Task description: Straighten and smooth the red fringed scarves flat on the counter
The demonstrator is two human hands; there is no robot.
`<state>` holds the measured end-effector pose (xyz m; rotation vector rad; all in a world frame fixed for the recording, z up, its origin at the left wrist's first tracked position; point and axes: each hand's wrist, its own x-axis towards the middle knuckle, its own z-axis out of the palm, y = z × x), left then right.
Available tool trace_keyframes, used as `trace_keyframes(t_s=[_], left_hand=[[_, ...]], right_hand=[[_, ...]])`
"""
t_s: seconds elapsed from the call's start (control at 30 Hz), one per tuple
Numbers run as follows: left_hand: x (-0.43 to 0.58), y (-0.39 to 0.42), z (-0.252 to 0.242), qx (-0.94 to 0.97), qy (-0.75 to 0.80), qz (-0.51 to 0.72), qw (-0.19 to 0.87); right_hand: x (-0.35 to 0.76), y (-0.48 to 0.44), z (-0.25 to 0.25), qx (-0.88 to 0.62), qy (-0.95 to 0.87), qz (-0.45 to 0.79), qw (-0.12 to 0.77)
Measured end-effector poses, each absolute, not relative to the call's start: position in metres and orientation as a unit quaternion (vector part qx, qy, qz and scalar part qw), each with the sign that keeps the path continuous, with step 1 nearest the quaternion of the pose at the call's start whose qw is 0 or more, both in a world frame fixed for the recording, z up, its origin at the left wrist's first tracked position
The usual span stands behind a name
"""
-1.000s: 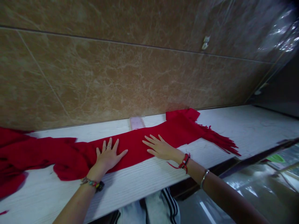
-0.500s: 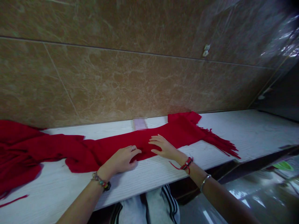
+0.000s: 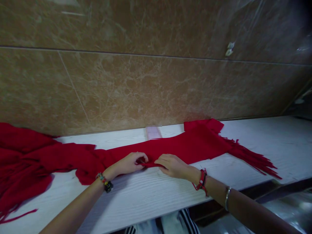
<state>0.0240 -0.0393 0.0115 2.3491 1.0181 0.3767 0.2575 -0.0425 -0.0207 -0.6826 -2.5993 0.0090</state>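
Observation:
A long red scarf (image 3: pixel 195 146) with fringed ends stretches across the white table (image 3: pixel 141 201). My left hand (image 3: pixel 133 162) pinches its near edge at the middle, thumb and fingers closed on the cloth. Just to the right, my right hand (image 3: pixel 172 165) grips the same edge, its fingertips partly hidden by the fabric. Between the two hands the edge is lifted slightly into a narrow fold. On the right, the scarf's fringe (image 3: pixel 255 157) lies spread on the tabletop. At the left the red cloth is bunched in loose folds.
Behind the scarf a pale pinkish, blurred-out item (image 3: pixel 153 132) lies near the wall. A brown marbled tile wall (image 3: pixel 136 87) closes off the table's back edge. Red cloth (image 3: pixel 24 156) is heaped at far left, with a loose red strand before it.
Both hands have closed on the scarf's near edge; the right hand came down from over the cloth with its fingers apart. The camera view has shifted slightly.

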Motion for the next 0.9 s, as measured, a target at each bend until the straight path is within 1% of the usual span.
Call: trace_keyframes(t_s=[0.1,0.2,0.4,0.6,0.67,0.83,0.9], left_hand=[[0.023,-0.042,0.009,0.883,0.386,0.155,0.216],[0.025,-0.051,0.010,0.896,0.387,0.149,0.159],[0.027,-0.057,0.011,0.888,0.413,0.151,0.134],[0.024,-0.056,0.009,0.909,0.385,0.111,0.114],[0.024,-0.056,0.009,0.916,0.376,0.104,0.099],[0.026,-0.057,0.007,0.922,0.374,0.094,0.044],[0.027,-0.057,0.005,0.923,0.375,0.089,0.019]], right_hand=[[0.256,-0.039,-0.027,-0.271,-0.926,0.000,0.262],[0.256,-0.040,-0.027,-0.288,-0.918,0.023,0.272],[0.260,-0.041,-0.026,-0.296,-0.905,0.049,0.302],[0.262,-0.043,-0.024,-0.276,-0.917,0.023,0.288],[0.258,-0.046,-0.021,-0.278,-0.917,0.023,0.285],[0.242,-0.051,-0.018,-0.288,-0.926,-0.001,0.242],[0.239,-0.049,-0.022,-0.292,-0.924,-0.008,0.247]])
